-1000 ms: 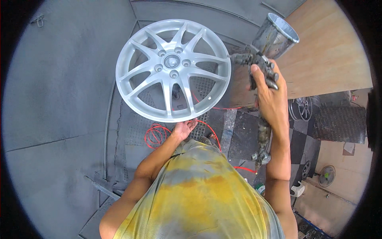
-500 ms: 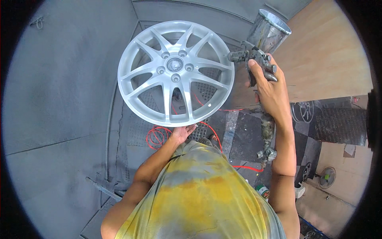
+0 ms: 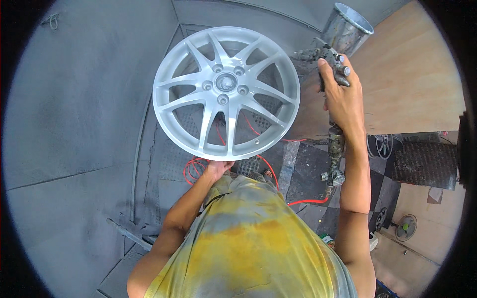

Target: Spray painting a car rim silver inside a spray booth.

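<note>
A silver alloy wheel [image 3: 226,115] with split spokes faces up in front of me. My left hand [image 3: 217,170] is at the wheel's lower edge, fingers curled up against the rim and partly hidden behind it. My right hand [image 3: 346,99] grips a spray gun [image 3: 325,54], held just right of the wheel's upper right side with its nozzle toward the rim. On top of the gun sits a paint-smeared metal cup [image 3: 346,29]. A stained fitting [image 3: 336,154] hangs below the handle, joined to a red hose [image 3: 308,201].
Grey walls [image 3: 74,109] rise at the left and back. A wooden panel [image 3: 407,79] stands at the right. Red hose coils [image 3: 191,171] lie on the floor below the wheel. Farther right are a fan [image 3: 406,227] and another wheel [image 3: 383,145].
The wheel has turned clockwise a little, and my left hand has moved left along its lower edge. My right hand has raised the spray gun slightly up and to the right.
</note>
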Available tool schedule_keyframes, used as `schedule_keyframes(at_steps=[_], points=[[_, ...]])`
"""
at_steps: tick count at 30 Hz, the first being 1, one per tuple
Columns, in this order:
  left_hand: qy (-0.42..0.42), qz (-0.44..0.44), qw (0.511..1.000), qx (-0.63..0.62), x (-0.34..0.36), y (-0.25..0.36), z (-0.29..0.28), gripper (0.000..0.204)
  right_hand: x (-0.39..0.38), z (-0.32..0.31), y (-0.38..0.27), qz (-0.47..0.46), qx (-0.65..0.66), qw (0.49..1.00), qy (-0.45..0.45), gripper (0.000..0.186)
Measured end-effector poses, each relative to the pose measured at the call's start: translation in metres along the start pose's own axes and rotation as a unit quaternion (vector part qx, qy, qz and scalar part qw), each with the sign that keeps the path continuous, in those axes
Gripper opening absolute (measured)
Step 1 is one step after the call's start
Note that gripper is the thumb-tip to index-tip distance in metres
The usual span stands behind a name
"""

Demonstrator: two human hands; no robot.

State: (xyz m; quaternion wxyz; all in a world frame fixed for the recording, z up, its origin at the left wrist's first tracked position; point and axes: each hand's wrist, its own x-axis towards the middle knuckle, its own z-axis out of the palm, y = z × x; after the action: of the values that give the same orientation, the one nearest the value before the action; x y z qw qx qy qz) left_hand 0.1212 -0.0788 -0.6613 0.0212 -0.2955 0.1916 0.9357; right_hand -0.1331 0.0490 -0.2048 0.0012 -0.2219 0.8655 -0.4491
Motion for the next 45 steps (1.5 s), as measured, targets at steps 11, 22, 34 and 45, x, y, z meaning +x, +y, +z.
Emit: schedule_keyframes(at_steps=[11, 22, 34, 45], points=[[0.003, 0.102, 0.994, -0.032, -0.009, 0.055, -0.073, 0.046, 0.008, -0.004, -0.002, -0.032, 0.06, 0.998, -0.001, 0.03], [0.139, 0.251, 0.923, -0.258, -0.015, 0.064, -0.048, 0.046, 0.003, 0.006, 0.01, -0.046, 0.021, 0.994, -0.099, 0.026], [0.159, 0.277, 0.902, -0.292, 0.006, -0.029, 0.056, 0.082, -0.007, 0.003, 0.02, -0.095, 0.082, 0.973, -0.193, 0.028], [0.143, 0.319, 0.898, -0.267, -0.005, -0.016, 0.028, 0.095, 0.011, -0.027, 0.037, -0.103, 0.049, 0.988, -0.108, 0.025]])
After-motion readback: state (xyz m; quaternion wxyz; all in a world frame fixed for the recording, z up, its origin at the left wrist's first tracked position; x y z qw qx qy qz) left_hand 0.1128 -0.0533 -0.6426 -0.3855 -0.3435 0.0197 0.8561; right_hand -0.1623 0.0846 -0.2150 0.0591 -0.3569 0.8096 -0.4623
